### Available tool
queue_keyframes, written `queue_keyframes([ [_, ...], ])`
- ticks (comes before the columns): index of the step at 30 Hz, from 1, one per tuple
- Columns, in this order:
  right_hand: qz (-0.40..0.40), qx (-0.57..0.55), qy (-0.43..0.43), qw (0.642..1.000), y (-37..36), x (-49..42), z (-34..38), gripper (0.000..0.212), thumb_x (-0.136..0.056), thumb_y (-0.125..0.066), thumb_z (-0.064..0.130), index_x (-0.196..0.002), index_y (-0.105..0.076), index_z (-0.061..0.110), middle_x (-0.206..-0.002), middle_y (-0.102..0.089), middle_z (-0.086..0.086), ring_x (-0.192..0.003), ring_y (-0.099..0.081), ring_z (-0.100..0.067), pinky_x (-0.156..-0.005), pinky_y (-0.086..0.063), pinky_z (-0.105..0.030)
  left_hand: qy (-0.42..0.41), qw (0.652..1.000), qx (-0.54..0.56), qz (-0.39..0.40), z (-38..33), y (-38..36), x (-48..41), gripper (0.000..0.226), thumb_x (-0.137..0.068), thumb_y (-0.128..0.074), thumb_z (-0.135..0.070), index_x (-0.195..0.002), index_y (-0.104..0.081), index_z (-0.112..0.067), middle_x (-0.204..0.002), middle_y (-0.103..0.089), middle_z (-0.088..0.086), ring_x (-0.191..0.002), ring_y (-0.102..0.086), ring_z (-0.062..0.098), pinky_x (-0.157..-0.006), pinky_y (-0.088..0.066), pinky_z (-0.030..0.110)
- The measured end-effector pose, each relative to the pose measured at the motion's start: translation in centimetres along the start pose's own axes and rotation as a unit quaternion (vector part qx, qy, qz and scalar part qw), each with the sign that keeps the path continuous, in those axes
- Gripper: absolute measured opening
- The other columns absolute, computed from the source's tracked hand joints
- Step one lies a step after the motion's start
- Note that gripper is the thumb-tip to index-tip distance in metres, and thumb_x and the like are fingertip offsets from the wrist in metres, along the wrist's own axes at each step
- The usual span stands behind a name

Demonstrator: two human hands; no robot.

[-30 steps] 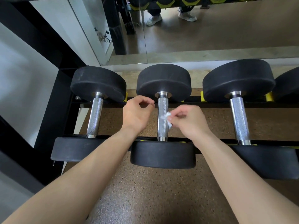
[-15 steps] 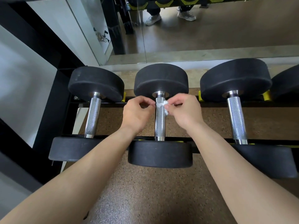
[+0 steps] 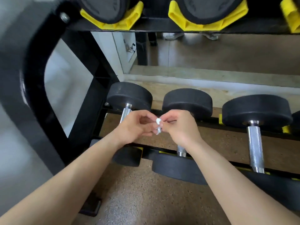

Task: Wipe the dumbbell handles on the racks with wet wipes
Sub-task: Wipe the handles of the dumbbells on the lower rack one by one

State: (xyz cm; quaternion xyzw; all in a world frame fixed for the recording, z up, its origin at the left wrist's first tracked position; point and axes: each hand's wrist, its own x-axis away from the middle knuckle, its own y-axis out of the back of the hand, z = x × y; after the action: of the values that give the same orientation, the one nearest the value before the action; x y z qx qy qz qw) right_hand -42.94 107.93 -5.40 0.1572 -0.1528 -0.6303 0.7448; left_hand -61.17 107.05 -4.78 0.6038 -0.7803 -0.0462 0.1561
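Dumbbell handles of knurled chrome steel [image 3: 125,113] lie across the black metal rack [image 3: 211,122]. Before them, the left hand [image 3: 134,125] pinches a crumpled white wet wipe [image 3: 158,125] from 9 o'clock, the right hand [image 3: 180,127] from 3 o'clock; limp, light and damp, it likely handles best bunched.

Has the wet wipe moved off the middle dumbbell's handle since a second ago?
Yes. The wet wipe has come off the middle dumbbell's handle and now sits to its left, pinched between the left hand and the right hand.
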Motion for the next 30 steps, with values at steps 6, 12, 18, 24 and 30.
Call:
queue_keyframes([
  [6, 0.076, -0.121, -0.022, 0.990, -6.1, -1.5, 4.7, 0.016, -0.093, -0.067, 0.006, -0.097, -0.078, 0.018, -0.094, -0.076, -0.001, -0.087, -0.074, -0.014, -0.083, -0.062, -0.037, 0.009, 0.994, 0.020, -0.106, 0.3, 6.7, 2.8, 0.014, -0.088, -0.075, -0.005, -0.097, -0.069, 0.003, -0.086, -0.073, 0.023, -0.079, -0.072, 0.026, -0.071, -0.061, 0.029],
  [12, -0.037, -0.085, -0.114, 0.989, -9.6, -2.1, 4.8, 0.023, -0.098, -0.054, 0.013, -0.109, -0.072, 0.022, -0.106, -0.071, 0.006, -0.099, -0.067, -0.014, -0.094, -0.056, -0.039, 0.069, 0.946, -0.135, -0.285, 4.4, 10.2, -0.1, 0.007, -0.083, -0.081, -0.020, -0.086, -0.076, -0.024, -0.082, -0.075, -0.005, -0.084, -0.071, 0.011, -0.081, -0.058, 0.029],
  [18, -0.160, -0.046, -0.183, 0.969, -14.5, -1.1, 3.5, 0.019, -0.099, -0.056, 0.012, -0.104, -0.071, 0.022, -0.105, -0.065, 0.010, -0.095, -0.056, -0.005, -0.069, -0.034, -0.006, 0.037, 0.952, -0.127, -0.274, 5.9, 9.8, -3.8, 0.007, -0.085, -0.081, -0.024, -0.092, -0.080, -0.024, -0.088, -0.073, -0.014, -0.085, -0.066, -0.002, -0.072, -0.044, 0.002],
  [24, -0.242, -0.088, -0.205, 0.944, -15.6, -0.3, 3.4, 0.018, -0.096, -0.059, 0.011, -0.093, -0.068, 0.026, -0.090, -0.067, 0.010, -0.085, -0.064, -0.006, -0.072, -0.051, -0.018, 0.045, 0.975, -0.074, -0.205, 7.3, 11.0, -4.1, 0.006, -0.084, -0.083, -0.027, -0.088, -0.078, -0.030, -0.089, -0.076, -0.014, -0.092, -0.070, 0.003, -0.087, -0.049, 0.014],
  [30, -0.248, -0.078, -0.215, 0.941, -15.6, -0.5, 3.5, 0.018, -0.095, -0.058, 0.010, -0.089, -0.069, 0.023, -0.086, -0.068, 0.006, -0.082, -0.065, -0.008, -0.066, -0.047, -0.018, 0.047, 0.981, -0.083, -0.167, 6.9, 11.6, -4.0, 0.003, -0.085, -0.081, -0.031, -0.085, -0.080, -0.029, -0.080, -0.076, -0.015, -0.083, -0.068, -0.004, -0.081, -0.048, 0.008],
])
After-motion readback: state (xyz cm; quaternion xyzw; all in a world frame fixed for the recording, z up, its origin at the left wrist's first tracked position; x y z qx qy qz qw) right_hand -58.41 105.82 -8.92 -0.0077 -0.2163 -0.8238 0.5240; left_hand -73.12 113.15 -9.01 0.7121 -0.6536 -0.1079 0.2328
